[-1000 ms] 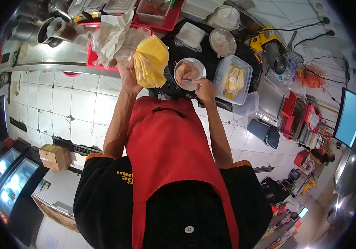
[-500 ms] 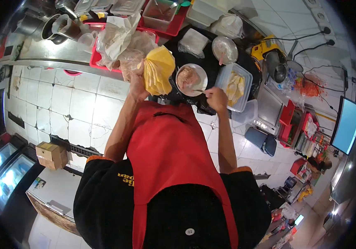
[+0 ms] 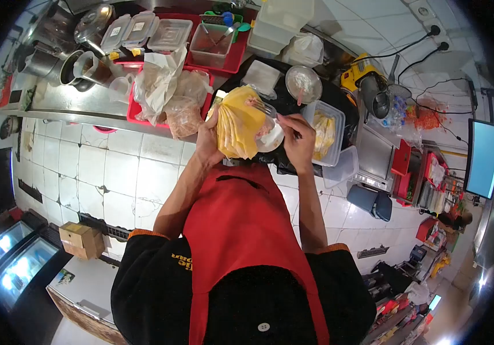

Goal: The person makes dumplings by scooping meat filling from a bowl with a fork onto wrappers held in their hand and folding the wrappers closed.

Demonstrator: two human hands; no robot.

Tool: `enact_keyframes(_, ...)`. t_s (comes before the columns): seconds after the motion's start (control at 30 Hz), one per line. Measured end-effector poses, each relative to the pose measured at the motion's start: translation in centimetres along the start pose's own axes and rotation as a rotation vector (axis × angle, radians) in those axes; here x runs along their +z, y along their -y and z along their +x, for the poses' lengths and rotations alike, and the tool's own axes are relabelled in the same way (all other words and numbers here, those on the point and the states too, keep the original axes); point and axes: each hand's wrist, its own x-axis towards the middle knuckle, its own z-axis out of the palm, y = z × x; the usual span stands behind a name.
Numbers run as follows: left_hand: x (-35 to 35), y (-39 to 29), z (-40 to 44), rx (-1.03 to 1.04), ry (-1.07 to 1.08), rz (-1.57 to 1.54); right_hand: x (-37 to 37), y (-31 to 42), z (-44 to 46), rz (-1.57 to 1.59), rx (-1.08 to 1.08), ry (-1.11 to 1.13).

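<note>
My left hand (image 3: 208, 142) grips a fanned stack of thin yellow wrappers (image 3: 236, 129) by its left edge, in front of my apron. My right hand (image 3: 300, 141) pinches a fork (image 3: 270, 110), whose tines touch the top wrapper. Pinkish minced filling (image 3: 252, 102) shows at the tines. Partly hidden behind the wrappers is a white bowl (image 3: 275, 140) with some more of the filling. To the right of my right hand stands a clear plastic container (image 3: 337, 138) with folded yellow pieces (image 3: 323, 135) in it.
A red tray (image 3: 133, 109) with plastic bags lies at the left. Beyond the bowl are a round metal dish (image 3: 303, 84) and a wrapped white block (image 3: 260, 77). A loose clear lid (image 3: 340, 167) lies near the container. Lidded boxes (image 3: 169, 34) line the back.
The wrapper stack has moved right, partly over the bowl. My right hand has lifted the fork from the bowl to the top wrapper, with filling at its tines.
</note>
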Motion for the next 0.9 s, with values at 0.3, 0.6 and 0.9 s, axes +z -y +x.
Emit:
enact_keyframes(0.3,0.3,0.6,-0.4,0.088,-0.218,0.585,-2.4,2.0,1.5,0.173,0.190,0.233)
enact_keyframes(0.6,0.1,-1.0,-0.5,0.092,0.044,0.238,-0.1,2.9,0.7,0.096,0.122,0.166)
enact_keyframes(0.9,1.8,-1.9,-0.7,0.170,-0.112,0.424,-1.8,1.3,0.6,0.275,0.163,0.114)
